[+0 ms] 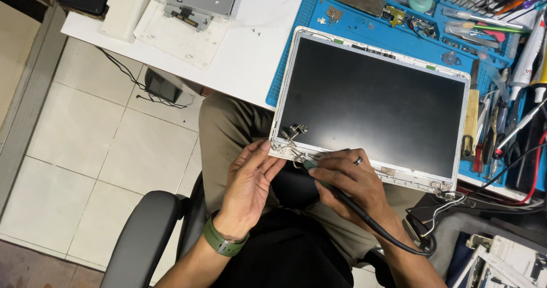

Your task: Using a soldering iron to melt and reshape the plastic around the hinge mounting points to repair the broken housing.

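Nearest me, the left hand [249,180] lay open, fingers [263,154] apart, steadying the laptop screen's [373,103] near corner. The right hand [350,180] was clamped on a corded tool [319,177] at that edge. Beyond, the screen rested on the blue mat [364,23] across the worktop [250,54].

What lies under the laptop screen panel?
The screen panel rests on a blue work mat over the white table; its near edge overhangs the person's lap. Anything beneath its middle is hidden.
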